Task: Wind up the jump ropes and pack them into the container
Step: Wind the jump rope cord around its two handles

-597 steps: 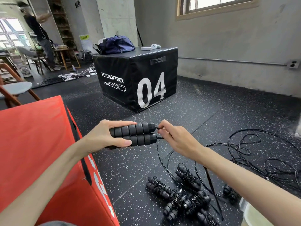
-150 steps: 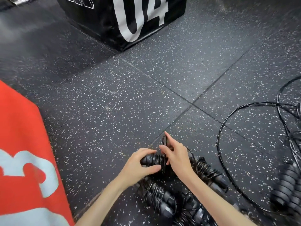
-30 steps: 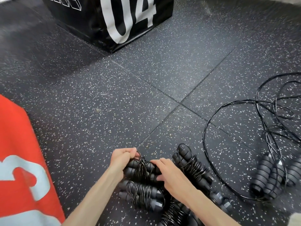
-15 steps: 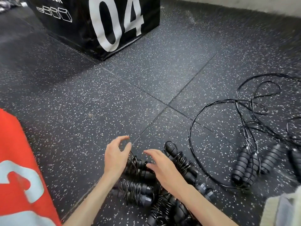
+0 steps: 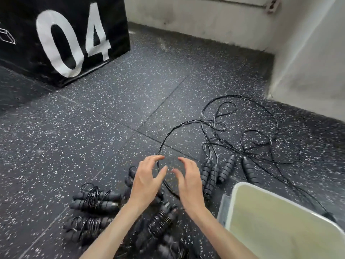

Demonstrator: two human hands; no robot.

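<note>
Both the left hand (image 5: 144, 181) and right hand (image 5: 188, 182) hovered empty, fingers loosely spread; the loose rope (image 5: 214, 128) at frame right looked thin, springy, tangle-prone, best taken by its ribbed handles (image 5: 226, 168).

Both empty hands, left (image 5: 144, 181) and right (image 5: 188, 181), hover above wound jump ropes (image 5: 95, 200).

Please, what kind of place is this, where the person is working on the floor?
Most likely a gym or fitness room. The floor is dark speckled rubber tiling, a big black padded box marked "04" stands on it like a jump box, and jump ropes lie loose beside wound ones.
</note>
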